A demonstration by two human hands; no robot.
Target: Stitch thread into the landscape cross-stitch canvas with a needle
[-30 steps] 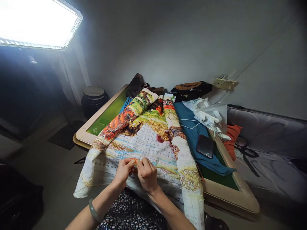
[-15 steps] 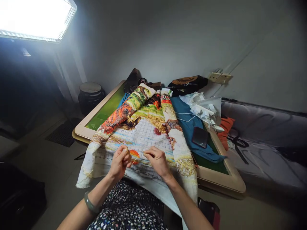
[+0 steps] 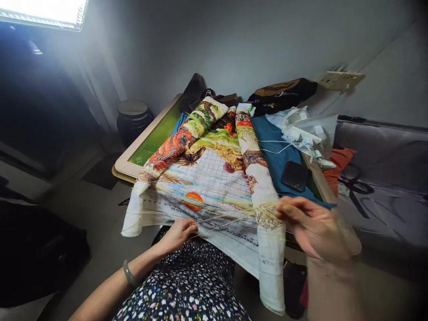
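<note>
My right hand [image 3: 312,234] has swung out wide from the cross-stitch cloth [image 3: 207,187], fingers pinched, drawing the thread [image 3: 220,221] taut. My left hand [image 3: 179,232] grips the cloth's near edge: the stitch is pulled through

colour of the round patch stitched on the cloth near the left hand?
Orange-red round patch, clearest in the head view.

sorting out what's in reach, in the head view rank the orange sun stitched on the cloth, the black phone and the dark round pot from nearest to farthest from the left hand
1. Orange sun, just above the left hand on the cross-stitch cloth.
2. Black phone, off to the right on the blue fabric.
3. Dark round pot, on the floor beyond the table's left corner, by the wall.
</note>
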